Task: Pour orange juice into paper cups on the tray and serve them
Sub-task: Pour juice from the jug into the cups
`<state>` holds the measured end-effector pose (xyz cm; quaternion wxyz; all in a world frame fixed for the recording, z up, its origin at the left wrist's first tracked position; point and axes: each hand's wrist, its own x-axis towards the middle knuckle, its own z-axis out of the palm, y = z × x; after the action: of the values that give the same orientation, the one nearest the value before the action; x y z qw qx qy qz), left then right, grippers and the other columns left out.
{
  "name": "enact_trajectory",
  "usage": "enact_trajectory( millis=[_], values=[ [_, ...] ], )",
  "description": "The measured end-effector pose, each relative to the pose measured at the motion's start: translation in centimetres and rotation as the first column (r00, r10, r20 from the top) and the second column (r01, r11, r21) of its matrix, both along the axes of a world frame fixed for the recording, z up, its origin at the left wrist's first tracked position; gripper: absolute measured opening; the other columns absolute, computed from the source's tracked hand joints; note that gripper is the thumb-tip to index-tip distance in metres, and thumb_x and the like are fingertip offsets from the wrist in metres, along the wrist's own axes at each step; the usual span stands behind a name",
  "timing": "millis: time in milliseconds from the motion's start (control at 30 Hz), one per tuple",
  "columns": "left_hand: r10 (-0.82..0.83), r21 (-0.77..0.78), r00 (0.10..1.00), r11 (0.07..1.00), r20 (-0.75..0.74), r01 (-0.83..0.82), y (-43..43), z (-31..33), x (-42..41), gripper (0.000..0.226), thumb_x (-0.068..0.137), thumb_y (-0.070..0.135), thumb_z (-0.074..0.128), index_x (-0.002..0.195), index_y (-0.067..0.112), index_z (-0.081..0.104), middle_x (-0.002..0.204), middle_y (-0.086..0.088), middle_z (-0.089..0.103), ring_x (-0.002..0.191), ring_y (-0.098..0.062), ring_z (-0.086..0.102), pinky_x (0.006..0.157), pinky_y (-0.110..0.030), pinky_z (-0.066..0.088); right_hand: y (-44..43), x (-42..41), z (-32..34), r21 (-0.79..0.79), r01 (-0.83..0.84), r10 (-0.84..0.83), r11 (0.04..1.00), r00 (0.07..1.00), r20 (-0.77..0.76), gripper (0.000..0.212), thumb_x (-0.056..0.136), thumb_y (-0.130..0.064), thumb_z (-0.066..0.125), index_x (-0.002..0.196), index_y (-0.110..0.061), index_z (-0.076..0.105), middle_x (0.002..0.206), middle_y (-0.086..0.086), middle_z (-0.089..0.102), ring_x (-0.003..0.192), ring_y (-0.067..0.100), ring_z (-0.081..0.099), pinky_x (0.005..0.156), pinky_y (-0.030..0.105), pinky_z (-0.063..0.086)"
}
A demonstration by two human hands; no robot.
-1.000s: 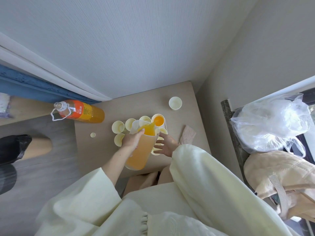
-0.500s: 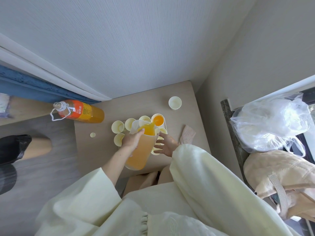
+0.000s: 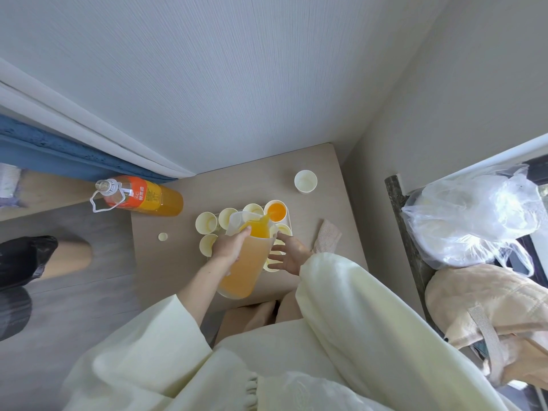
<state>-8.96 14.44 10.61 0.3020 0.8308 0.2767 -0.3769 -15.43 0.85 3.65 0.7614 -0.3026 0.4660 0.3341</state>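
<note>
Surface (image 3: 237, 185): beige, bearing a white tray (image 3: 291, 229) of paper cups (image 3: 206, 222).
Pitcher (image 3: 246, 265): tilted, pouring orange juice (image 3: 257, 229) into the tray's far-right cup (image 3: 276, 211).
Left hand (image 3: 229, 247): I see it gripping the pitcher.
Right hand (image 3: 290, 254): fingers spread, perhaps touching the tray.

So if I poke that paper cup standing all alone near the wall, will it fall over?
Probably easily. The paper cup looks empty, so it is likely very light and would slide or tip at a poke. Its wall looks like thin paper, so a hard squeeze would probably crumple it. Nothing stands right beside it on the table to catch it.
</note>
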Motion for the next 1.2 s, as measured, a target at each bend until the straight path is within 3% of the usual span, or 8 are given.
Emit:
enact_trajectory(
  millis=[367,600,900,1200],
  values=[
    [-0.015,-0.017,1.0,1.0,0.014,0.015,0.05,-0.01,0.2,0.05,0.083,0.058,0.06,0.065,0.014,0.042,0.057,-0.004,0.042,0.057,-0.022,0.045,0.07,-0.034,0.043,-0.17,0.09,0.12,0.011,0.009,-0.009,1.0,1.0,0.006,0.047,0.097,-0.043,0.049,0.133,-0.012,0.053,0.135,0.014,0.051,0.115,0.032,0.055,0.072,0.042,0.054],
    [-0.021,-0.021,1.0,1.0,0.02,0.021,-0.14,0.02,0.23,0.048,0.083,0.055,0.062,0.062,0.017,0.039,0.052,-0.002,0.039,0.051,-0.021,0.041,0.067,-0.033,0.043,-0.38,0.08,0.18,-0.001,-0.001,0.001,1.0,1.0,0.006,0.045,0.098,-0.043,0.046,0.132,-0.013,0.054,0.137,0.014,0.05,0.123,0.034,0.052,0.071,0.041,0.054],
    [-0.015,-0.005,1.0,1.0,0.013,0.015,-0.23,0.12,0.37,0.053,0.083,0.055,0.062,0.059,0.014,0.038,0.052,-0.004,0.04,0.051,-0.022,0.042,0.069,-0.033,0.044,-0.41,0.12,0.11,0.002,-0.01,0.01,1.0,1.0,0.016,0.046,0.095,-0.043,0.052,0.13,-0.014,0.056,0.132,0.014,0.052,0.107,0.03,0.056,0.068,0.039,0.054],
    [-0.017,0.005,1.0,1.0,0.013,0.017,-0.09,0.06,0.51,0.049,0.083,0.056,0.061,0.063,0.017,0.04,0.055,-0.004,0.043,0.052,-0.021,0.045,0.068,-0.03,0.042,-0.39,0.21,-0.09,-0.006,-0.007,0.007,1.0,1.0,0.026,0.046,0.094,-0.044,0.054,0.13,-0.014,0.057,0.132,0.014,0.054,0.114,0.032,0.056,0.071,0.04,0.054]
  ],
)
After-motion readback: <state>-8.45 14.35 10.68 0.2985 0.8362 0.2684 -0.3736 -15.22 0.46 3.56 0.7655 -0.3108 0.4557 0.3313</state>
